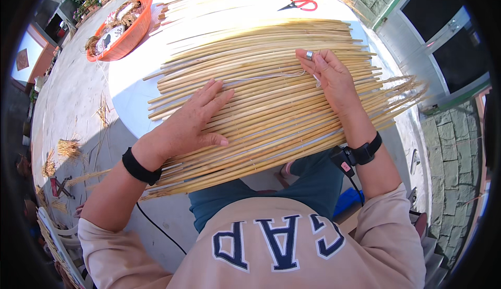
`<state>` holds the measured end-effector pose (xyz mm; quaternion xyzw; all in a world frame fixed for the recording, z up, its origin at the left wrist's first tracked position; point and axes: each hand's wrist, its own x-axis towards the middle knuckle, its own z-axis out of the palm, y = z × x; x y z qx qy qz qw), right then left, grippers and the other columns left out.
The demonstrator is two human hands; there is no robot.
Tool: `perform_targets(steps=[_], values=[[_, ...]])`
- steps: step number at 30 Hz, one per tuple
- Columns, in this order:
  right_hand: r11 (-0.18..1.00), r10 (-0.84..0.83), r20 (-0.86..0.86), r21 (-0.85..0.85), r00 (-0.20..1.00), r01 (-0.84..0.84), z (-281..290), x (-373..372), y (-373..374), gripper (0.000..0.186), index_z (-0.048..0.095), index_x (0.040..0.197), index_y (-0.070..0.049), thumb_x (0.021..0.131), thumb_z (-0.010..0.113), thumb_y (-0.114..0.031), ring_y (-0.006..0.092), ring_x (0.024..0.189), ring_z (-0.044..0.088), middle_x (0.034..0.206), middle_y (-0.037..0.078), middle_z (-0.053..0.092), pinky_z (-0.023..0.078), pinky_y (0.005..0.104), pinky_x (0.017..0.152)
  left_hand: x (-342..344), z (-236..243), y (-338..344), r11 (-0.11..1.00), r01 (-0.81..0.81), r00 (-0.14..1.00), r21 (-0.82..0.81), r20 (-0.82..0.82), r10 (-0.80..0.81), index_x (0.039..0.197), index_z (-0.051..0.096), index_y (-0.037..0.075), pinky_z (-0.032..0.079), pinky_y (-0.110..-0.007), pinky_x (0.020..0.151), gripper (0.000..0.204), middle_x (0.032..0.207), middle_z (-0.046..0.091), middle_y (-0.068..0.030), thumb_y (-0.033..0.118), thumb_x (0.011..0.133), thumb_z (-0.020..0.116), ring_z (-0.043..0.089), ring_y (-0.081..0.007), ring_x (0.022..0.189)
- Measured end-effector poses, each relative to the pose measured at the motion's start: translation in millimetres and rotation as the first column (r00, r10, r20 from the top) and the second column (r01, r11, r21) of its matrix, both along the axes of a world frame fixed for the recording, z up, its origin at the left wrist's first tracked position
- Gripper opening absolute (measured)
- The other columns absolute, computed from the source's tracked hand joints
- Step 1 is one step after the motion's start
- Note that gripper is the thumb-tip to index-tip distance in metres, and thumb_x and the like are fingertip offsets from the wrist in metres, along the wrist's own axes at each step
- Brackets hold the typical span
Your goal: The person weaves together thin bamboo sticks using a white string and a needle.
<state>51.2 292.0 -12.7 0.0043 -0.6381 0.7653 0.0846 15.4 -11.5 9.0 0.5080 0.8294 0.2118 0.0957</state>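
A mat of pale yellow reed stalks (261, 101) lies across the white round table, its stalks running left to right and joined by rows of small light stitches. My left hand (195, 116) rests flat on the stalks at the left, fingers spread and holding nothing. Over the right part of the mat, my right hand (329, 72) is closed in a pinch, with a silver metal ring (309, 55) on one finger. White thread (261, 76) runs from beside my left fingertips to the right hand and loops below its fingers. Any needle there is hidden.
Red-handled scissors (300, 3) lie beyond the mat on the white table (128, 88). An orange basin (125, 41) with bundled fibre and a bag stands at the far left. Loose stalks (68, 148) litter the floor left. A black cable (162, 229) hangs near my left arm.
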Motion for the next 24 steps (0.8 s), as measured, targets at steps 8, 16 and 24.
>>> perform_targets(steps=[8,16,24], values=[[0.993,-0.12,-0.012,0.007,0.993,0.12,24,15,15,0.015,0.049,0.089,-0.005,0.091,0.045,-0.019,0.0202,0.092,0.059,0.097,0.014,0.061,0.047,0.0293,0.081,-47,17,-13,0.888,-0.428,0.903,0.17,0.029,0.429,0.091,0.064,0.002,0.046,-0.029,0.069,0.014,0.081,0.063,-0.011,0.008,0.079,0.059,0.059,-0.0219,0.073],[0.987,-0.154,0.001,0.036,0.988,0.154,34,33,-16,0.013,0.052,0.088,-0.006,0.089,0.051,-0.018,0.0091,0.06,0.058,0.074,0.005,0.059,0.043,0.0187,0.051,-70,-10,13,0.934,-0.358,0.922,0.002,-0.16,0.353,0.083,0.062,0.003,0.046,-0.032,0.067,0.013,0.077,0.061,-0.0109,0.011,0.073,0.063,0.059,-0.0256,0.073],[0.991,-0.109,0.1,-0.063,0.989,0.116,33,31,-56,0.01,0.054,0.09,-0.002,0.086,0.055,-0.011,0.0115,0.063,0.059,0.078,0.006,0.059,0.049,0.021,0.057,-63,-21,27,0.903,-0.428,0.878,-0.044,-0.258,0.404,0.078,0.06,0.005,0.046,-0.037,0.068,0.013,0.077,0.061,-0.0106,0.014,0.07,0.065,0.058,-0.0284,0.076]])
